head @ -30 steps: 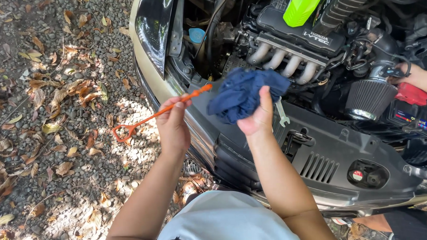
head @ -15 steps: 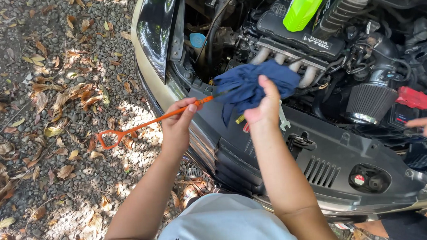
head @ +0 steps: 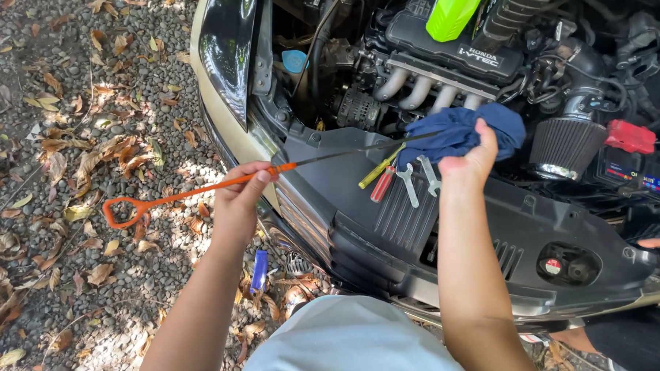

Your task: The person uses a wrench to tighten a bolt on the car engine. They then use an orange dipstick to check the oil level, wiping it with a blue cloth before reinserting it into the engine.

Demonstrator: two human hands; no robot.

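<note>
Left hand (head: 239,200) has drawn dipstick (head: 198,191) from rag (head: 460,133).

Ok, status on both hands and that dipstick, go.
Left hand grips orange-handled dipstick. Right hand pinches blue rag around blade. Wrenches, screwdrivers under it.

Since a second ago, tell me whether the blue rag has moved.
Yes. The blue rag slid along the dipstick away from its orange handle, toward the cone air filter.
</note>
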